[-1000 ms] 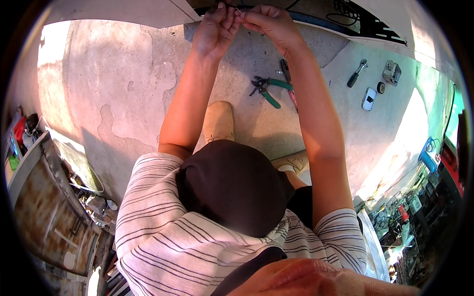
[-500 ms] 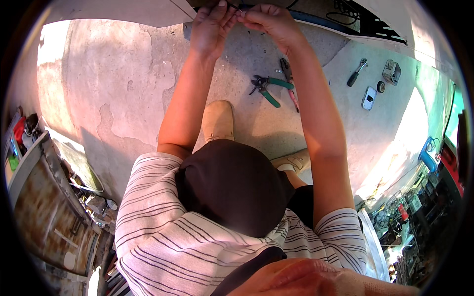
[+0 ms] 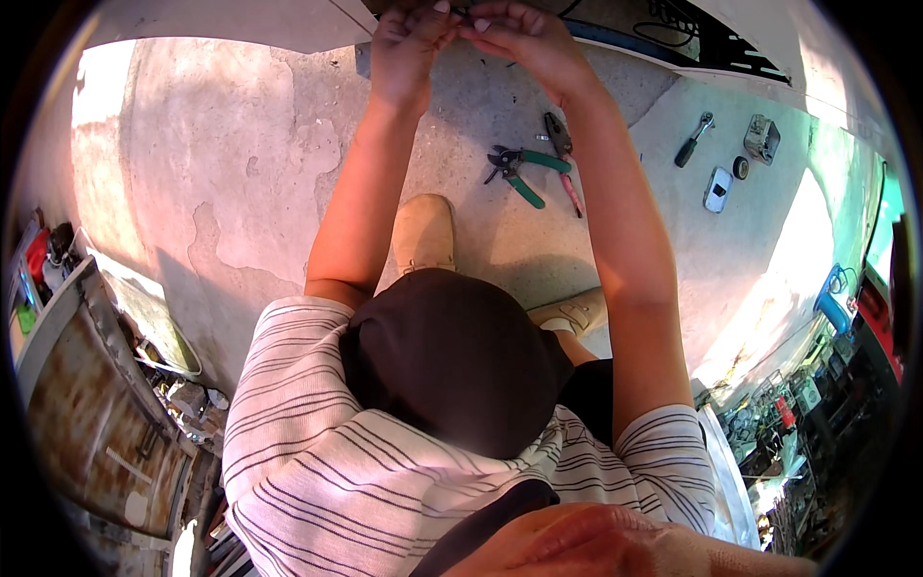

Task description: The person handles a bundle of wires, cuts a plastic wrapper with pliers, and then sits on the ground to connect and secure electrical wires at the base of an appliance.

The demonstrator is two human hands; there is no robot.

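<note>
Both hands are raised at the far edge of the view, close together, with fingertips pinched around a thin dark wire (image 3: pixel 461 12). My left hand (image 3: pixel 411 48) grips it from the left with thumb and fingers closed. From the right, my right hand (image 3: pixel 527 43) pinches it too, its fingers bent inward. The wire's ends are hidden by the fingers and the picture's top edge. Just beyond the hands is a dark opening (image 3: pixel 620 17) in a pale panel, with black cables (image 3: pixel 670 34) inside it.
Green-handled cutters (image 3: pixel 524 188) and red-handled pliers (image 3: pixel 556 133) lie on the concrete floor by my right forearm. Farther right are a ratchet (image 3: pixel 688 149), a white oblong object (image 3: pixel 717 190), a small black ring (image 3: pixel 740 168) and a metal box (image 3: pixel 762 141). A rusty panel (image 3: pixel 106 404) stands left.
My fingers have shifted slightly around the wire, and the right hand has turned a little. The tools on the floor lie as before.
</note>
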